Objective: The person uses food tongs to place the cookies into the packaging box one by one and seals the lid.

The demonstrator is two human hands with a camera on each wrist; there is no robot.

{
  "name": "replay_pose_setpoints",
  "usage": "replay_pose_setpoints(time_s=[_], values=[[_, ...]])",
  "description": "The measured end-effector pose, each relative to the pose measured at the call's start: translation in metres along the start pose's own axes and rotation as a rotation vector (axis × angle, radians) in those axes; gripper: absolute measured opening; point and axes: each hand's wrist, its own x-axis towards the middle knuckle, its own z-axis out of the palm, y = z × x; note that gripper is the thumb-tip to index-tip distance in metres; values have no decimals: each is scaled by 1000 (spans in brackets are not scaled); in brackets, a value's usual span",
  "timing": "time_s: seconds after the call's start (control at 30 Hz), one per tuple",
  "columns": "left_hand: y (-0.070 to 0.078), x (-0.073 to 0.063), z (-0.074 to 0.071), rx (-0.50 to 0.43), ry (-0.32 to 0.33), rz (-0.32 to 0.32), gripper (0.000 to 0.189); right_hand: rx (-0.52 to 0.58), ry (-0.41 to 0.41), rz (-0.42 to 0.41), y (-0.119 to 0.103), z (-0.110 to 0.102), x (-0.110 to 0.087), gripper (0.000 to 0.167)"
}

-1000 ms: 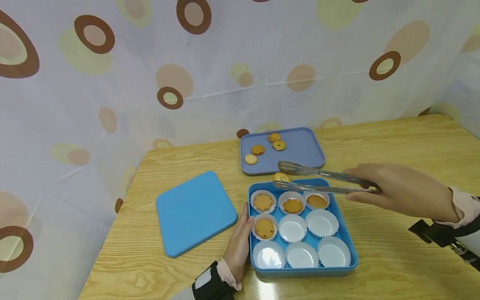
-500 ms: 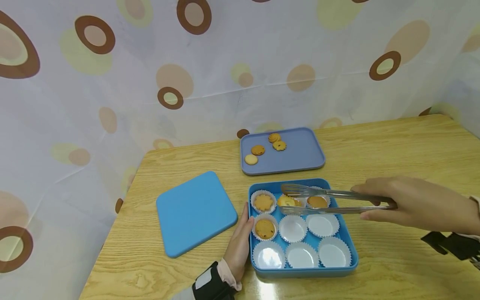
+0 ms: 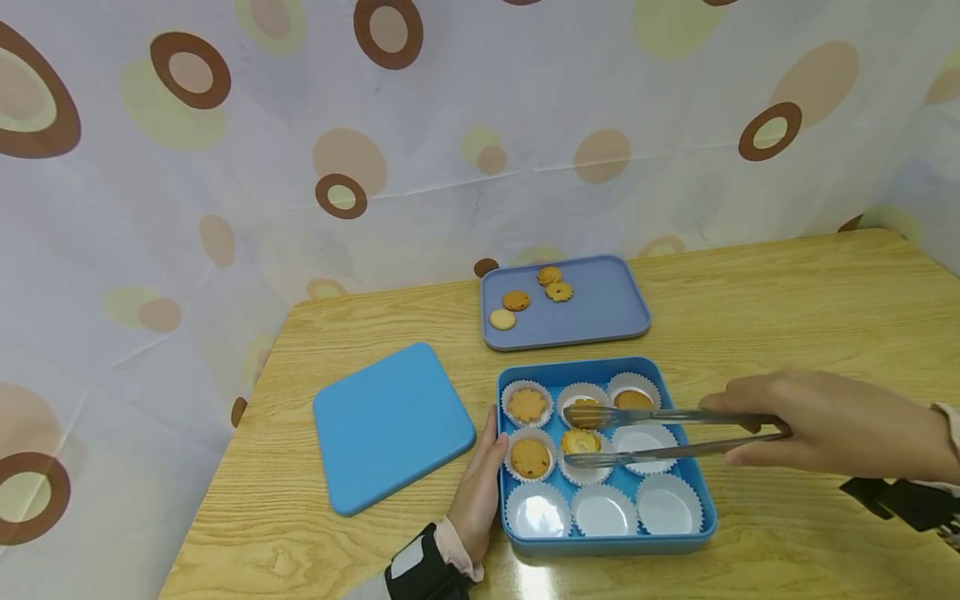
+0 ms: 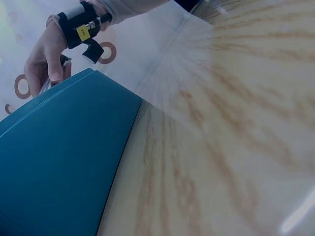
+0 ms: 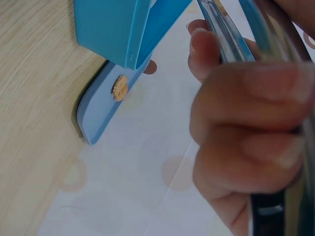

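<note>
My right hand (image 3: 832, 421) grips a pair of metal tongs (image 3: 697, 417); its fingers (image 5: 246, 108) curl round the handle in the right wrist view. A flower-shaped cookie (image 3: 581, 442) lies between the tong tips, over the middle paper cup (image 3: 583, 475) of a blue box (image 3: 607, 546). My left hand (image 3: 474, 496) rests with straight fingers along the box's left wall. Cookies sit in all cups of the far row, among them a scalloped cookie (image 3: 527, 405), and a round cookie (image 3: 530, 458) fills the middle row's left cup. The tongs partly cover the far middle cup.
Behind the box a grey-blue tray (image 3: 600, 292) bears several cookies, one of them a swirled cookie (image 3: 550, 275). A flat blue lid (image 3: 392, 427) lies on the wooden table (image 3: 247, 517) to the left. A patterned cloth (image 3: 450, 100) hangs behind the table.
My right hand has brought the tongs and the flower-shaped cookie from the box's far edge towards me, over the middle cup. The tong tips stand a little wider apart. My left hand has stayed put.
</note>
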Motion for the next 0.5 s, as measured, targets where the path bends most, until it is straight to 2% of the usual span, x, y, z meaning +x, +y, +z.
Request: replay_pose_setpoints(time_s=[0.3, 0.5], values=[[1, 1, 0, 1, 5, -8, 60, -35, 16, -15, 1, 5, 3, 57], [1, 1, 0, 5, 5, -5, 60, -26, -5, 4, 2, 6, 5, 59]])
